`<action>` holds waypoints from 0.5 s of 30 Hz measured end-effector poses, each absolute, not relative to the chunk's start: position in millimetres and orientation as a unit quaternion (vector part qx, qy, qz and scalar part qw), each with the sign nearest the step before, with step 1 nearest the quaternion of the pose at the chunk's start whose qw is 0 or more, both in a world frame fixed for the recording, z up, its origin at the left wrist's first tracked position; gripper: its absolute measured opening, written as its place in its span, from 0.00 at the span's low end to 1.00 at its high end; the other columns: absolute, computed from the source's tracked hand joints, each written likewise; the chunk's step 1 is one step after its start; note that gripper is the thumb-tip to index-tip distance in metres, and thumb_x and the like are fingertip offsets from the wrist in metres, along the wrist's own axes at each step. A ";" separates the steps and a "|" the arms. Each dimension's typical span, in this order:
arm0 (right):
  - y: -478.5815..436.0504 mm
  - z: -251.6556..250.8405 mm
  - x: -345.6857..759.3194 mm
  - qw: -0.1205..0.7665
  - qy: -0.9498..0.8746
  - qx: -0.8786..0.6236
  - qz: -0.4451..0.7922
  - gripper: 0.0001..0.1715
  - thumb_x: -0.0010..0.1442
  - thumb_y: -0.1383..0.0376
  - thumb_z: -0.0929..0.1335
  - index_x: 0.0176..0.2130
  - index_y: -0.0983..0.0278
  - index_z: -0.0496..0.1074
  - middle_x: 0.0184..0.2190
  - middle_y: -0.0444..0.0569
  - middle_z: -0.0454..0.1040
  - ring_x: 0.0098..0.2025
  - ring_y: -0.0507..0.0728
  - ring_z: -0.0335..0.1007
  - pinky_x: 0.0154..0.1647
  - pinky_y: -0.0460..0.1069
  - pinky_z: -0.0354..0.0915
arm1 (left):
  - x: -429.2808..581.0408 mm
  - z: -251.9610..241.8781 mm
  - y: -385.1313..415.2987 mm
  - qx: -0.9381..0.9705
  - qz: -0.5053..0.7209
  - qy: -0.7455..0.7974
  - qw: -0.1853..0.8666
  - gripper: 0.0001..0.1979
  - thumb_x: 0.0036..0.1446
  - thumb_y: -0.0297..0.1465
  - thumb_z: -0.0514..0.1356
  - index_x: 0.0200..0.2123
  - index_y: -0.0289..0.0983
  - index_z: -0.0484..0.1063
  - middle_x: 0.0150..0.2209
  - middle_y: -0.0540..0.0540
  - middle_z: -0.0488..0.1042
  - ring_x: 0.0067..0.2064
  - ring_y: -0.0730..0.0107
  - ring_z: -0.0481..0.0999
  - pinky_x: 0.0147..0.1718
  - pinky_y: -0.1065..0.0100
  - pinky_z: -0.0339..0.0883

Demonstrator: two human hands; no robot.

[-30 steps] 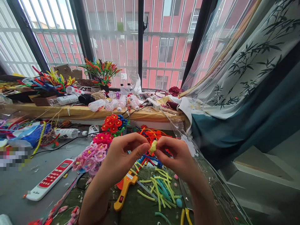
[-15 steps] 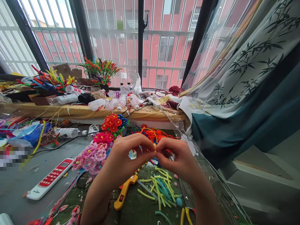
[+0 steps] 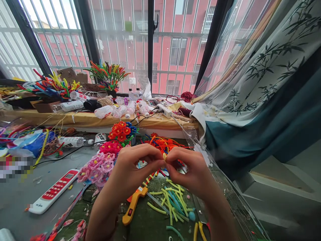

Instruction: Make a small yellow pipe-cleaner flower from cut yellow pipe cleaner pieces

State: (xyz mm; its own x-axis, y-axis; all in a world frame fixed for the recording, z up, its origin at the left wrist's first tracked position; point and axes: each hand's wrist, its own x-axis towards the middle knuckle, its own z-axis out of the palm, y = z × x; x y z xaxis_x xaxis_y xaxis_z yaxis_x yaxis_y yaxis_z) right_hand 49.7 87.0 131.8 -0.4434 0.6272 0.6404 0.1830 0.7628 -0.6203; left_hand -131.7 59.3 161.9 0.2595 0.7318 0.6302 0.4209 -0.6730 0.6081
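Note:
Both hands meet above the middle of the table, thumbs and forefingers pinched together. Between the fingertips shows a small yellow piece, mostly covered, so its full shape is hidden. My left hand is closed on it from one side, my right hand from the other. Below them lie cut lengths of yellow-green and teal pipe cleaner. An orange glue gun rests under my left wrist. Beside my right forearm is a tool with yellow handles, partly cut off by the frame.
Pink pipe-cleaner flowers and red ones stand to the left, near a white remote control. Orange pipe cleaners lie behind the hands. Plastic bottles crowd the windowsill. A curtain hangs at the right.
My left fingers have tilted slightly downward, narrowing the gap between thumb and forefinger. The yellow piece has shifted a little left and shows more at its top.

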 end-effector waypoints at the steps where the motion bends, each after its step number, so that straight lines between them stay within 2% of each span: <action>1: 86.7 131.8 49.3 0.467 -0.815 -0.248 0.236 0.09 0.56 0.72 0.66 0.27 0.60 0.67 0.24 0.41 0.70 0.25 0.50 0.64 0.26 0.45 0.62 | -131.9 161.6 59.3 0.777 0.483 0.370 0.160 0.05 0.54 0.23 0.66 0.26 0.35 0.75 0.25 0.51 0.77 0.25 0.77 0.71 0.24 0.76 0.64; 6: 86.6 132.4 46.9 0.487 -0.804 -0.254 0.228 0.09 0.56 0.73 0.67 0.27 0.61 0.68 0.23 0.40 0.69 0.25 0.50 0.64 0.26 0.45 0.62 | -133.7 156.9 61.9 0.767 0.489 0.372 0.185 0.04 0.56 0.24 0.66 0.29 0.35 0.76 0.26 0.51 0.77 0.26 0.76 0.73 0.26 0.77 0.67; 8: 87.3 131.9 45.7 0.511 -0.782 -0.269 0.235 0.09 0.56 0.73 0.67 0.27 0.61 0.68 0.22 0.40 0.69 0.24 0.50 0.64 0.27 0.45 0.63 | -134.4 154.8 63.6 0.751 0.510 0.370 0.199 0.01 0.56 0.25 0.66 0.33 0.35 0.77 0.28 0.50 0.78 0.28 0.74 0.76 0.27 0.76 0.70; 9: 87.7 131.4 45.0 0.526 -0.765 -0.277 0.248 0.08 0.56 0.72 0.68 0.27 0.61 0.69 0.22 0.40 0.69 0.24 0.50 0.65 0.27 0.46 0.63 | -134.4 154.1 64.2 0.745 0.520 0.369 0.194 0.04 0.55 0.26 0.67 0.35 0.35 0.77 0.29 0.50 0.79 0.29 0.73 0.78 0.28 0.75 0.72; 11: 88.2 130.2 43.5 0.547 -0.725 -0.290 0.300 0.06 0.58 0.69 0.68 0.28 0.61 0.70 0.23 0.41 0.70 0.24 0.50 0.65 0.26 0.46 0.64 | -133.5 153.3 64.5 0.751 0.524 0.374 0.146 0.08 0.53 0.25 0.69 0.38 0.35 0.77 0.31 0.49 0.80 0.30 0.72 0.79 0.31 0.74 0.73; 15: 88.6 127.9 40.6 0.546 -0.661 -0.282 0.430 0.07 0.60 0.62 0.69 0.31 0.62 0.72 0.21 0.41 0.70 0.21 0.50 0.65 0.21 0.45 0.63 | -126.6 152.7 61.8 0.776 0.516 0.362 0.003 0.05 0.54 0.23 0.68 0.34 0.34 0.76 0.29 0.49 0.78 0.29 0.75 0.77 0.30 0.75 0.70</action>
